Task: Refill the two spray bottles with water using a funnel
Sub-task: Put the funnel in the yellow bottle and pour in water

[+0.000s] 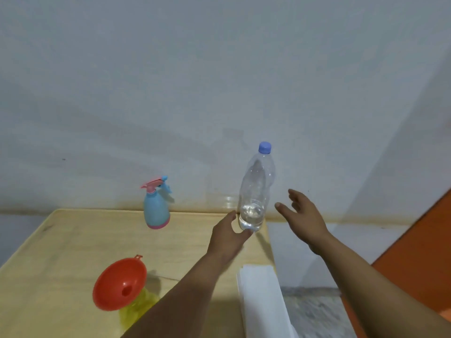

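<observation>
Left hand (228, 236) held low at the foot of the water bottle (256, 191), thumb and fingers curled round its base, seemingly to steady it on the desk (61, 252) near the far right edge. Right hand (301, 214) spread wide and holding nothing, just right of the bottle and not touching it, probably poised to catch the body or reach for the cap (265, 147). Bottle upright, clear plastic, purple cap on, only a little water left in the bottom; judged likely to tip easily, being tall and nearly empty, hence the grip at the base.

Further out, at the far middle of the desk, blue spray bottle (156, 208) upright with its pink-and-blue trigger head screwed on, well apart from the hands. At the near left, red funnel (119, 282) seated in the neck of a yellow spray bottle (139, 311), head off, tilted a little toward the left; kept there presumably for pouring. Water level inside the yellow one impossible to tell. White folded paper or cloth (263, 301) along the near right edge, perhaps for spills. Pale wall (219, 69) behind, orange surface (415, 252) at far right.

Judged state of the task: funnel in place on one bottle, blue one closed, little water on hand for more.
</observation>
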